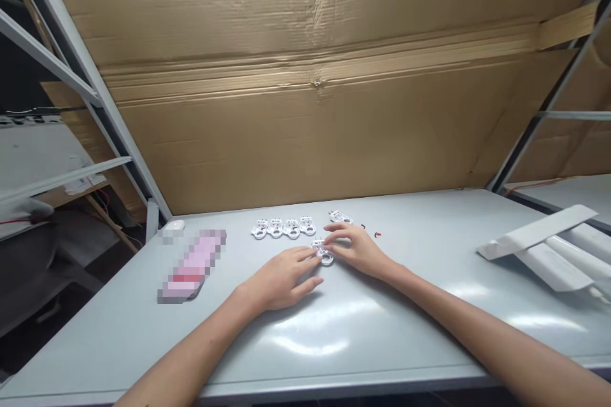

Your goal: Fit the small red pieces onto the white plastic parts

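Both my hands meet over a small white plastic part (324,254) lying on the grey table (334,337). My left hand (281,280) rests flat with its fingertips touching the part's left side. My right hand (356,247) curls over the part from the right and pinches it with fingers and thumb. Behind the hands, several similar white parts (284,227) lie in a row, and one more white part (340,217) lies just beyond my right hand. Tiny red and black bits (377,234) lie to its right.
A pink blurred object (193,265) lies on the table's left side, with a small white object (174,224) behind it. Long white profiles (548,245) lie at the right edge. A large cardboard sheet (305,95) stands behind the table between metal rack posts.
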`<state>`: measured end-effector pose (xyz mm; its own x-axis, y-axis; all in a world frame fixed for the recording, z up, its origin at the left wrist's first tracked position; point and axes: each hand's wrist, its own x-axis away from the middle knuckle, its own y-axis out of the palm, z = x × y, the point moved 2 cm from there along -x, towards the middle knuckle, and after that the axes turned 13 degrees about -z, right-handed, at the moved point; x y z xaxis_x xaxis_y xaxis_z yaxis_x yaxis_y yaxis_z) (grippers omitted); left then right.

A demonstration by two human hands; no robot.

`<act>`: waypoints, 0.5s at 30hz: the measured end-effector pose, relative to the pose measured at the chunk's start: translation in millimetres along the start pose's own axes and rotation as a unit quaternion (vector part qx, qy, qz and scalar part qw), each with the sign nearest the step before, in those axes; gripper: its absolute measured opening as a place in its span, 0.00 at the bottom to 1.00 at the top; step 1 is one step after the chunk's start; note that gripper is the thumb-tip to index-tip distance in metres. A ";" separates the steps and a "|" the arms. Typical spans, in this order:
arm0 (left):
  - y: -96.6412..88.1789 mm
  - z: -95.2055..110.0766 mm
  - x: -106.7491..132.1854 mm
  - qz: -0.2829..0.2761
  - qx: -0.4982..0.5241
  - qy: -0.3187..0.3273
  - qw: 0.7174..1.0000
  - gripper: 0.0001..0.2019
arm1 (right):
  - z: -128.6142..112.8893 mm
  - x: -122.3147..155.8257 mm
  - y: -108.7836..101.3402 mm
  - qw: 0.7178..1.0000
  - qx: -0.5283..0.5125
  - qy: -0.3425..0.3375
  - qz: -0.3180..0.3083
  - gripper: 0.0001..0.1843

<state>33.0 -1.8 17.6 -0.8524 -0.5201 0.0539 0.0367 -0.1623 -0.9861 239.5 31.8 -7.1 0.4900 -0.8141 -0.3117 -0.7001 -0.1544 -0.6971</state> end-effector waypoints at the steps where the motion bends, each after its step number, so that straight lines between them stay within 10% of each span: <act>1: 0.1 -0.1 0.0 -0.001 0.002 0.000 1.000 0.19 | 0.6 -0.4 1.3 1.000 0.013 -0.002 -0.008 0.09; 15: 2.6 -2.2 0.4 0.011 -0.007 0.000 1.000 0.19 | 3.1 -2.0 3.4 0.998 0.046 -0.020 -0.041 0.11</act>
<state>31.6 -0.5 14.7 -0.8515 -0.5233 0.0320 0.0483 -0.1391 -0.9891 237.8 34.6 -10.8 0.5659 -0.7772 -0.2751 -0.6071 -0.1670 -0.7769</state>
